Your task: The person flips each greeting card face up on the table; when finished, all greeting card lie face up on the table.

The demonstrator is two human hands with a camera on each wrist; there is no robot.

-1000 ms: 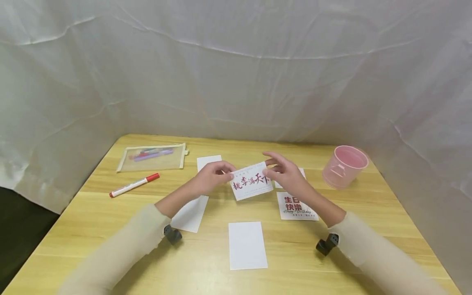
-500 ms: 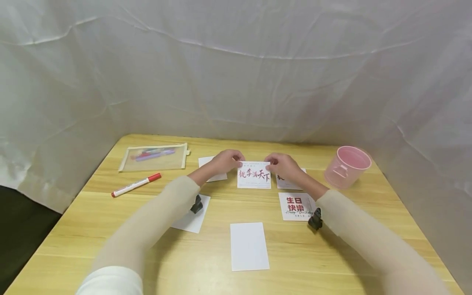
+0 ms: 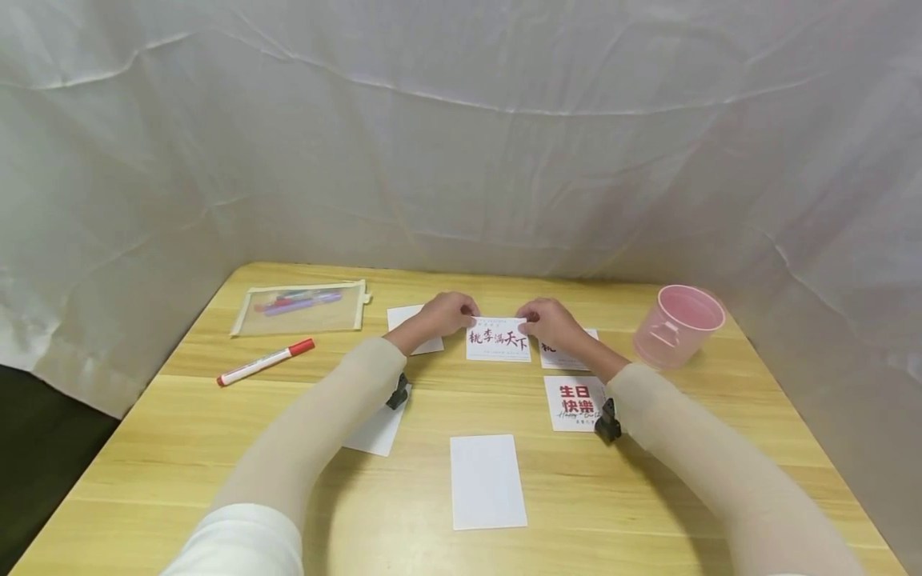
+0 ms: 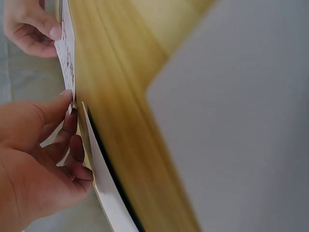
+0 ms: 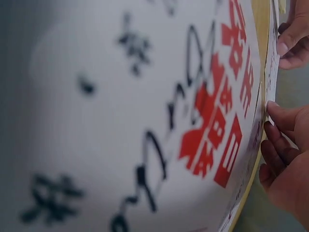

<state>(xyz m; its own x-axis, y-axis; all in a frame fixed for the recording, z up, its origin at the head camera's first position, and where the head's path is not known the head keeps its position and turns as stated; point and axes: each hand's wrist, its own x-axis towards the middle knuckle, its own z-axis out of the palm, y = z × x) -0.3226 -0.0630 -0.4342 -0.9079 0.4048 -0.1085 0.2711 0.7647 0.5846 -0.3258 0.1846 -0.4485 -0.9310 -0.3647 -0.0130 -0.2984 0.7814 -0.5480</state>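
Observation:
A white card with red Chinese characters [image 3: 497, 340] lies between both hands at the back middle of the table. My left hand [image 3: 448, 314] pinches its upper left corner between thumb and fingers; the left wrist view shows this hand [image 4: 38, 150] with the thumb on the card's edge. The upper right corner is pinched by my right hand [image 3: 551, 322]. Beside the right hand lies a second card with red characters [image 3: 562, 358], partly covered by that hand. A blank white card [image 3: 426, 344] sits partly under the left hand and wrist.
Nearer me lie a birthday card [image 3: 572, 400], a blank card [image 3: 488, 482] and another blank card [image 3: 378, 432] under the left sleeve. To the left are a red-capped marker [image 3: 266, 362] and a zip pouch of pens [image 3: 317, 320]. A pink cup [image 3: 677, 328] stands at the right.
Both hands have carried the card from a tilted, raised position away from me to the back of the table. It now lies lower and straighter between the two other cards.

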